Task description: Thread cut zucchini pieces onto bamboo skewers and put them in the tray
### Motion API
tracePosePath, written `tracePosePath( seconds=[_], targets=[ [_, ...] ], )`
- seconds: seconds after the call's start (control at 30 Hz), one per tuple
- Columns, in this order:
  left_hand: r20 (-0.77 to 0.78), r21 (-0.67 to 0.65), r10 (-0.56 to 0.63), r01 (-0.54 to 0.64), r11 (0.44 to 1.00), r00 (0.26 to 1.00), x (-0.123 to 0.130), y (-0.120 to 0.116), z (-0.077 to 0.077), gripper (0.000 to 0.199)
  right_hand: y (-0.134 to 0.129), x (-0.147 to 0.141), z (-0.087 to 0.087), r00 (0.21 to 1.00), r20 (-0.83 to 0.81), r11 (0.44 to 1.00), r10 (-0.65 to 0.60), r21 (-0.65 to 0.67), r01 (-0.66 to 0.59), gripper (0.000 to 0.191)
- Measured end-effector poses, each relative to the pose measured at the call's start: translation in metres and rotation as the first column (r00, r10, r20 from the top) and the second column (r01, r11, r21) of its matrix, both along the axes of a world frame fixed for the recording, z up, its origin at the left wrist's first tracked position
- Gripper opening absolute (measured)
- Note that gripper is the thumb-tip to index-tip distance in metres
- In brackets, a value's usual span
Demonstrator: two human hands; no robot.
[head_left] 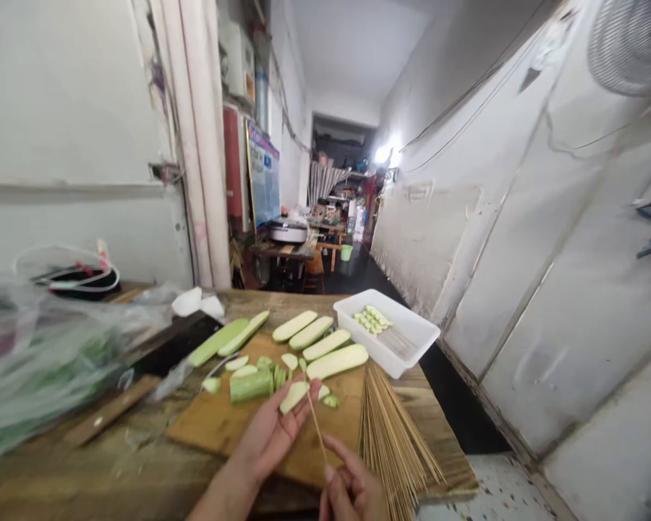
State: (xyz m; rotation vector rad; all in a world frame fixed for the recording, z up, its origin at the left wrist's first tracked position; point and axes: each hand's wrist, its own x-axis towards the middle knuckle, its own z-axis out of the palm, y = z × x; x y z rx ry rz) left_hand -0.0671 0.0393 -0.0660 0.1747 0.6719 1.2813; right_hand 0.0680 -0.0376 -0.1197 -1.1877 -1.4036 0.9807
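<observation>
Squash slice [293, 398] sits above the cutting board [206, 427], clamped between thumb and fingers of the left hand [271, 434], palm up. Steady hold helps; fingertips best out of the point's line. Just right, a thin skewer [317, 420] slants up by the slice's right edge (can't tell if it pierces). Right hand [354, 486] has thumb and forefinger together low on the stick; gripping nearer the slice likely cuts bending, with slow, straight pressure. Spare skewers [393, 445] fan out beyond, within easy reach.
</observation>
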Motion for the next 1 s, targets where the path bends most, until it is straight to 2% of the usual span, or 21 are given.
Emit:
tracePosePath(
  seconds=[0.17, 0.27, 0.4, 0.47, 0.6, 0.63, 0.7, 0.77, 0.8, 0.9, 1.0],
  targets=[
    [0.039, 0.074, -0.068, 0.065, 0.995, 0.997, -0.004, -0.013, 0.022, 0.024, -0.025, 0.015, 0.032, 0.988, 0.138, 0.998, 0.065, -0.031, -0.062, 0.042],
    [0.049, 0.107, -0.074, 0.068, 0.992, 0.996, -0.005, -0.018, 0.028, 0.025, -0.035, 0.024, 0.038, 0.970, 0.210, 0.992, 0.125, 0.001, -0.128, 0.035],
    [0.025, 0.115, -0.064, 0.061, 0.991, 0.998, -0.006, -0.021, 0.027, 0.024, -0.046, 0.028, 0.037, 0.945, 0.271, 0.980, 0.182, 0.025, -0.196, 0.035],
    [0.015, 0.102, -0.041, 0.039, 0.994, 0.999, -0.006, -0.020, 0.025, 0.023, -0.046, 0.027, 0.036, 0.964, 0.220, 0.984, 0.149, 0.058, -0.166, 0.034],
    [0.000, 0.064, 0.018, -0.018, 0.998, 1.000, -0.009, -0.017, 0.021, 0.022, -0.033, 0.027, 0.039, 0.995, -0.031, 0.977, -0.094, 0.189, 0.098, 0.037],
    [-0.001, 0.063, 0.024, -0.024, 0.998, 1.000, -0.009, -0.016, 0.021, 0.021, -0.029, 0.029, 0.041, 0.993, -0.050, 0.976, -0.103, 0.189, 0.111, 0.037],
    [0.002, 0.069, 0.029, -0.029, 0.997, 1.000, -0.009, -0.015, 0.022, 0.019, -0.024, 0.034, 0.044, 0.999, 0.036, 0.992, 0.024, 0.126, -0.028, 0.035],
    [0.005, 0.069, 0.026, -0.026, 0.997, 1.000, -0.008, -0.014, 0.024, 0.018, -0.024, 0.040, 0.045, 0.970, 0.145, 0.979, 0.197, 0.016, -0.202, 0.034],
    [0.004, 0.064, 0.025, -0.025, 0.998, 1.000, -0.007, -0.013, 0.025, 0.018, -0.026, 0.042, 0.045, 0.954, 0.170, 0.969, 0.248, -0.031, -0.247, 0.033],
    [-0.001, 0.042, 0.023, -0.023, 0.999, 1.000, -0.005, -0.013, 0.027, 0.018, -0.034, 0.045, 0.043, 0.949, 0.172, 0.963, 0.265, -0.098, -0.251, 0.033],
    [-0.016, 0.047, 0.001, 0.000, 0.999, 1.000, -0.001, -0.014, 0.029, 0.018, -0.039, 0.043, 0.042, 0.955, 0.181, 0.971, 0.235, -0.091, -0.222, 0.033]
  ],
)
